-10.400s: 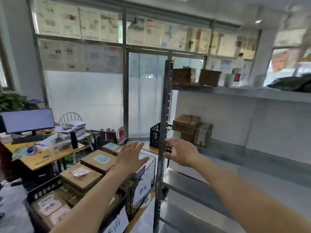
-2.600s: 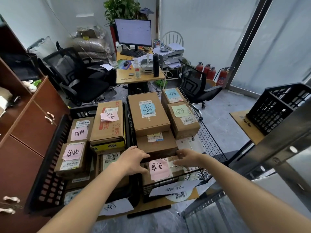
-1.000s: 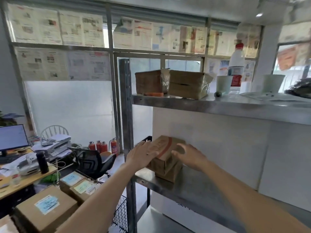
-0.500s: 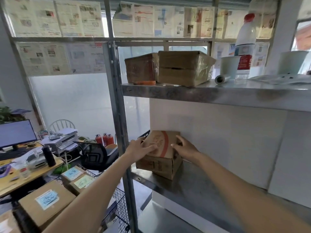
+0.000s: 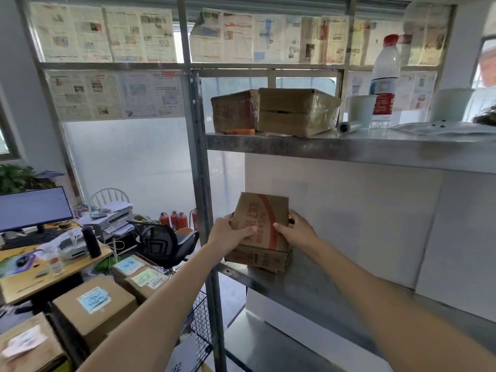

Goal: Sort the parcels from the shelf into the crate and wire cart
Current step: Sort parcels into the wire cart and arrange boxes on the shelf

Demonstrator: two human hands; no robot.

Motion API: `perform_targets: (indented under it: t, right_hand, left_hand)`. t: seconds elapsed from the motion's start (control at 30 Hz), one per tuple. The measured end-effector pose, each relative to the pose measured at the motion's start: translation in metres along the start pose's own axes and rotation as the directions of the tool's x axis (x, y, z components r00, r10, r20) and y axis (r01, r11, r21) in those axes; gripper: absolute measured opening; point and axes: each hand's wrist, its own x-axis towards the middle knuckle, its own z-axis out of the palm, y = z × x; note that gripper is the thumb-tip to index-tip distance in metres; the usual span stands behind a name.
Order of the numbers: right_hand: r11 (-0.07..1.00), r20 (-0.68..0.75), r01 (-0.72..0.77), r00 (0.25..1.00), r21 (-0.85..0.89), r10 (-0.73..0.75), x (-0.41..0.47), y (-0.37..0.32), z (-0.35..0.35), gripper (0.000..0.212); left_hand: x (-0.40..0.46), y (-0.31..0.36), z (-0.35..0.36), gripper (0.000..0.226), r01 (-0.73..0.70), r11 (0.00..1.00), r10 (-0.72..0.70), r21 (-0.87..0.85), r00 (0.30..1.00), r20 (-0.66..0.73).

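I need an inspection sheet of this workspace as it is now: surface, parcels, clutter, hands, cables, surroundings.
Surface: metal middle shelf, mostly bare apart from the parcels at its left end.
Job's things: top parcel tilted up, over a lower parcel; labelled boxes below left.
Clutter: upper shelf carries two wrapped boxes, a white bottle, a cup, a film roll.
Hands: left hand and right hand grip the top parcel's sides.
Cables: thin wires on the desk; details unclear.
Surroundings: monitor, office chair, fire extinguishers, newspaper-covered windows.

Monitor (image 5: 33,206) on a cluttered desk (image 5: 40,277) — fire extinguishers (image 5: 175,221) by the window.
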Motion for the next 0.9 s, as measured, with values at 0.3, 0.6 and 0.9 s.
perform_targets:
  t: [0.3, 0.6, 0.9]
  right_hand:
    - [0.982, -0.006, 0.053, 0.999, 0.179, -0.053, -0.101, -0.033, 0.000, 0.040]
    - [0.979, 0.018, 0.175, 0.984, 0.107, -0.178, -0.199, -0.088, 0.054, 0.048]
    - [0.958, 0.263, 0.183, 0.935, 0.218, -0.239, -0.260, -0.147, 0.104, 0.070]
  left_hand:
    - [-0.109, 0.011, -0.024, 0.038, 0.028, 0.864, -0.020, -0.502, 1.000, 0.021]
    - [-0.237, 0.017, -0.071, 0.056, -0.116, 0.885, 0.011, -0.452, 0.974, -0.228]
    - [-0.311, 0.012, -0.128, 0.031, -0.170, 0.728, -0.074, -0.664, 0.944, -0.322]
